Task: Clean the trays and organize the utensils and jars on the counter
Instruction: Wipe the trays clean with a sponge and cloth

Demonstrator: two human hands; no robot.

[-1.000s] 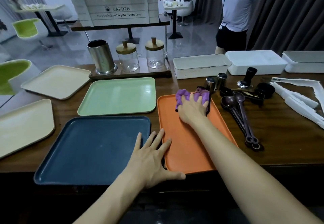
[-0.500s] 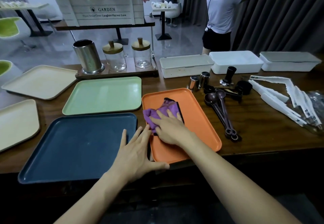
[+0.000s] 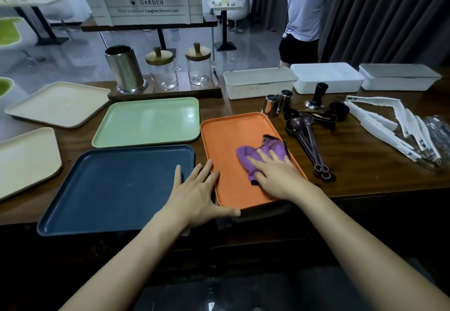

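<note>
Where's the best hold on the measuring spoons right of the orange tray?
Pinch the measuring spoons by their bundled handles, mid-length, from above. They lie flat on the counter, bowls far, ringed ends near; the stems run close together, so one pinch probably lifts all. The orange tray crowds their left.

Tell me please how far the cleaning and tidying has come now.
Done: no tray shows whether it was wiped. In hand: the right hand presses the purple cloth flat on the orange tray, while the left hand steadies its near left corner. Left: the measuring spoons lie loose beside that tray.
</note>
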